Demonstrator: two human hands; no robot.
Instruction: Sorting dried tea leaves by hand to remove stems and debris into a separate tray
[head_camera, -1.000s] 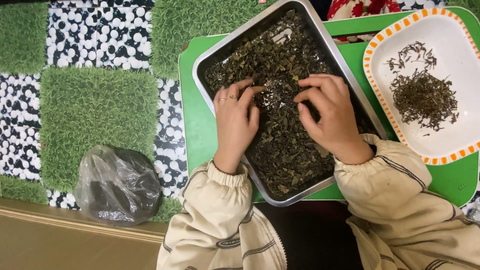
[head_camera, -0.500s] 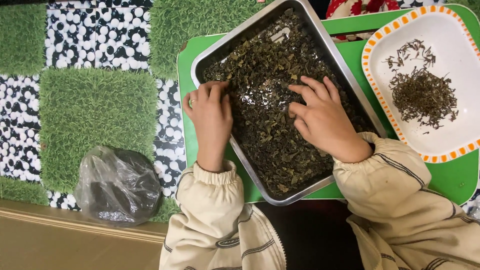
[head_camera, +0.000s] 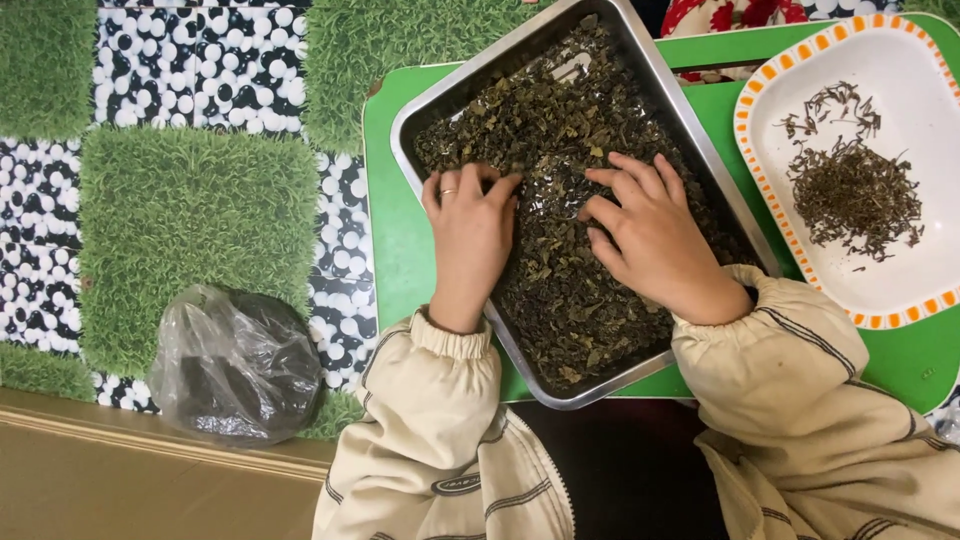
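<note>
Left hand (head_camera: 468, 228) lies palm-down, fingers together, on the dried leaves (head_camera: 560, 290); right hand (head_camera: 652, 240) rests beside it, fingers spread, holding nothing. The leaves fill a steel tray (head_camera: 655, 75) on a green table (head_camera: 395, 240). Right: white plate (head_camera: 900, 60) bearing sorted stems (head_camera: 852, 195). Left: plastic bag (head_camera: 235, 365).

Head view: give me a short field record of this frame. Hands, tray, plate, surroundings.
left hand: palm down on the dried leaves, fingers spread, ring on one finger
right hand: palm down on the leaves, fingers pointing left
metal tray: rectangular, tilted in the picture, filled with dark green leaves
green table: holds the tray and the plate
white plate: orange-checked rim, right of the tray, small pile of dark stems
plastic bag: clear, dark contents, on the grass-and-pebble mat, left of the table
</note>
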